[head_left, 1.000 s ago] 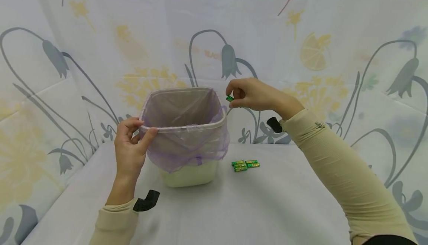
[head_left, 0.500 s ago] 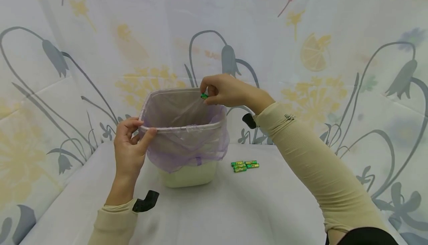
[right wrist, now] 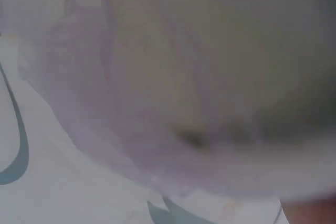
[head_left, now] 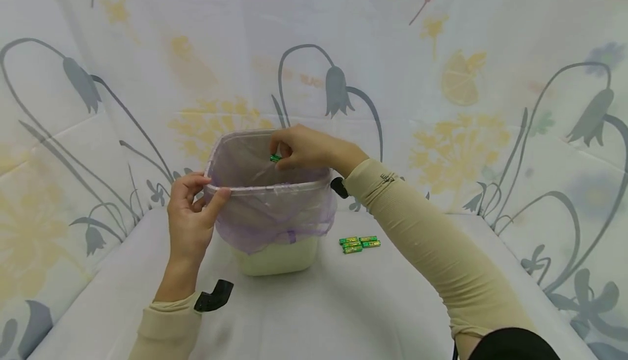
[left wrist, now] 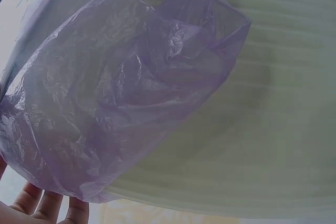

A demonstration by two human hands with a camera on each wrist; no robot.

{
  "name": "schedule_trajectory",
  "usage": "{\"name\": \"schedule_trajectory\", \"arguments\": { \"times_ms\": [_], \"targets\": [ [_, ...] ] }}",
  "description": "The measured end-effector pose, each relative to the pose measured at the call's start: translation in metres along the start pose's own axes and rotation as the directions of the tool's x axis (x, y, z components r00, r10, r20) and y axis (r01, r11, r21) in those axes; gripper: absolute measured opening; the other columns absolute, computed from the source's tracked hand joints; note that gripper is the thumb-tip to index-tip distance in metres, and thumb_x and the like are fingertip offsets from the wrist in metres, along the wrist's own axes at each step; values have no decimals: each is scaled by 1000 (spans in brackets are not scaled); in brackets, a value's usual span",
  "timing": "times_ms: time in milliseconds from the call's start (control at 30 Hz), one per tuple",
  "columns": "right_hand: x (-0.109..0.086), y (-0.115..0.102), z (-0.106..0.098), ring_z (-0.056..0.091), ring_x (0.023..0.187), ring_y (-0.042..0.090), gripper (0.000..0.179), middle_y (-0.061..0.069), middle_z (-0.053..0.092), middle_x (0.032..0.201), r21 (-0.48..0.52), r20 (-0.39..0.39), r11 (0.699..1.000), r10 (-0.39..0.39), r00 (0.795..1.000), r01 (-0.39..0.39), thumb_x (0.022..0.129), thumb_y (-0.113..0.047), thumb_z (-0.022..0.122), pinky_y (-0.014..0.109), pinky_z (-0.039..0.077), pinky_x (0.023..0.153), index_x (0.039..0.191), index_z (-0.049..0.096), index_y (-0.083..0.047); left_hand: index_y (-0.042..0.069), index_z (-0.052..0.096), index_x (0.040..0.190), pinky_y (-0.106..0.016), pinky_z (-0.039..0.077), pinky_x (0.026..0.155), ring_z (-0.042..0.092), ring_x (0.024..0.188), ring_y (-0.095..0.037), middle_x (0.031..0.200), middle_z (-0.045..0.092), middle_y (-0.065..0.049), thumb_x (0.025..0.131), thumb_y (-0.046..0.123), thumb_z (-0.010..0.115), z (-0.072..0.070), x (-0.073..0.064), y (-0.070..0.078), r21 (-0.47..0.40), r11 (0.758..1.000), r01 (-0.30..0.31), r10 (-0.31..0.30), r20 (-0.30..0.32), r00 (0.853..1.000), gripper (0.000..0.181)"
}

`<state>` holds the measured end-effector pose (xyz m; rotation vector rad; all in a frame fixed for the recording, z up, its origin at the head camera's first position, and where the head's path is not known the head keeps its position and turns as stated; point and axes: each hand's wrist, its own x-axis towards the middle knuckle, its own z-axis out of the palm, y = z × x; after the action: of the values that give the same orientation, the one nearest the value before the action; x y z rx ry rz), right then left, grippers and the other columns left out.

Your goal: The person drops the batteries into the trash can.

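Note:
A pale trash can (head_left: 279, 256) stands upright, lined with a thin purple plastic bag (head_left: 275, 218) folded over its rim. My left hand (head_left: 193, 213) grips the rim at the near left corner, thumb in front. In the left wrist view its fingers (left wrist: 50, 205) show beside the bag (left wrist: 115, 93). My right hand (head_left: 309, 150) is over the opening, inside the far right part of the rim, pinching a small green battery (head_left: 275, 158) between thumb and fingers. The right wrist view is blurred and mostly filled by the bag (right wrist: 105, 93).
Several green and gold batteries (head_left: 360, 244) lie grouped on the white table (head_left: 343, 305), right of the can. Behind stands a white cloth backdrop (head_left: 417, 33) printed with flowers. A black wrist camera mount (head_left: 214, 295) juts from the left sleeve.
My right hand has moved left with the battery, from beyond the can's right side to over its opening, and dipped lower. The left hand and the can have stayed put.

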<state>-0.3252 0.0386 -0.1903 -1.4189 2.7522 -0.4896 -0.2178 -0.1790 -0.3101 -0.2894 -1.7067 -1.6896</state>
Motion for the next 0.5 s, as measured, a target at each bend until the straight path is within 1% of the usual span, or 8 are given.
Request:
{"name": "schedule_trajectory", "arguments": {
  "times_ms": [100,267,367,500],
  "targets": [
    [4,0,6,54,75,14,22,1,59,82,2,11,1000,-1,1000,1,87,-21,72,26,46,69,105,61,-14,-9,49,108,-20,45,87,53,110,-23,117,50,-5,81,-3,73,0,1,0,11,1000,-2,2,0,1000,37],
    [10,1,15,54,74,13,23,2,59,80,17,27,999,-28,999,28,87,-22,73,25,46,70,105,61,-13,-9,48,108,-20,45,87,52,109,-22,117,50,-4,81,-3,73,1,0,0,12,1000,6,-6,-3,1000,37],
    [10,2,20,55,74,13,25,2,59,81,36,49,999,-18,999,16,87,-22,73,26,46,70,106,61,-12,-9,48,108,-20,45,87,52,109,-22,117,50,-4,81,-4,73,1,-1,1,3,1000,6,-5,-4,1000,37],
    [9,3,24,57,75,13,25,0,61,82,34,79,999,12,997,-15,87,-24,72,26,48,70,106,60,-14,-10,48,108,-21,45,88,53,109,-23,117,50,-4,81,-4,73,2,-1,2,-9,1000,3,-3,-4,1000,37]
  ]
}}
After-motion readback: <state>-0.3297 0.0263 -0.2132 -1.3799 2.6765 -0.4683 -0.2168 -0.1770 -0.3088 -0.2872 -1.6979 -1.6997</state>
